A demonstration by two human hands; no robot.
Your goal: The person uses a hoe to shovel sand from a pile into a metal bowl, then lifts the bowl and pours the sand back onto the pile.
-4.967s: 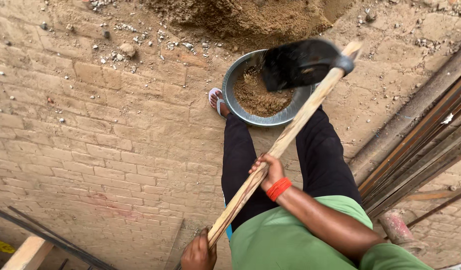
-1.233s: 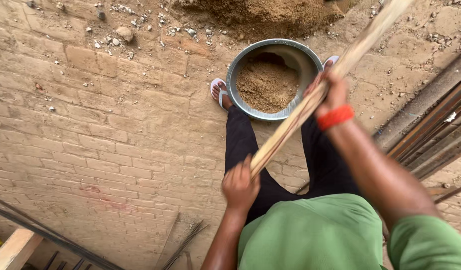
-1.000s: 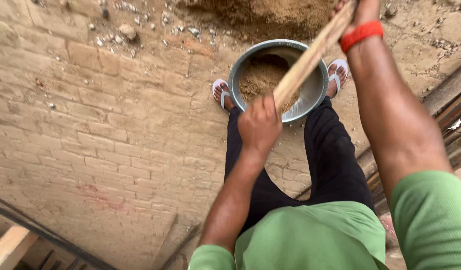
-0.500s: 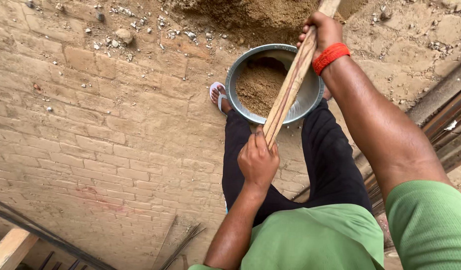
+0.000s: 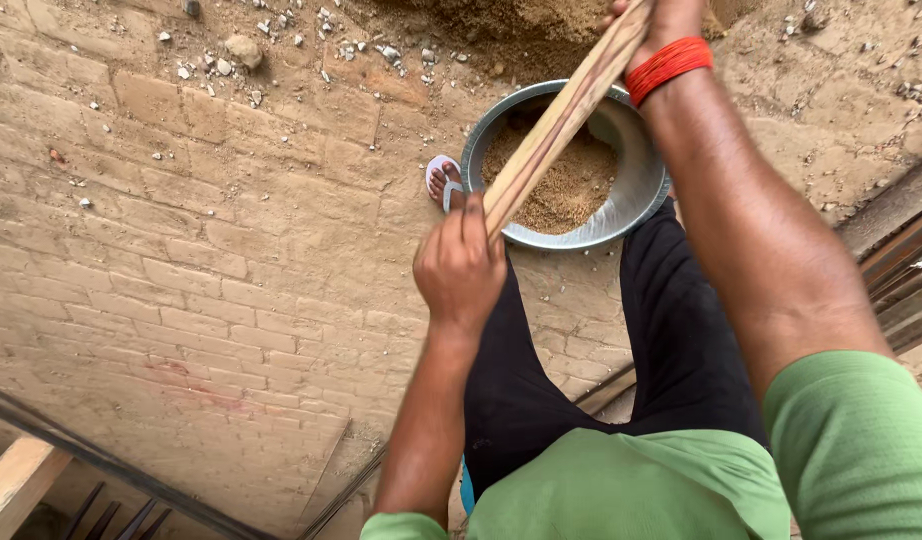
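My left hand grips the near end of a long wooden handle. My right hand, with a red band on its wrist, holds the same handle farther up, at the top edge of the view. The handle's far end and whatever tool head it carries are out of frame. Under the handle a round metal pan sits on the ground between my feet, partly filled with brown sand. Beyond the pan lies a heap of sand.
The ground is dusty brick paving with small stones scattered near the heap. Metal rods and bars lie along the right edge. A wooden plank and thin rods are at the lower left.
Five seconds ago the shovel blade hung over the pan. Since then both hands have pushed the handle forward towards the sand heap, and the blade has left the view.
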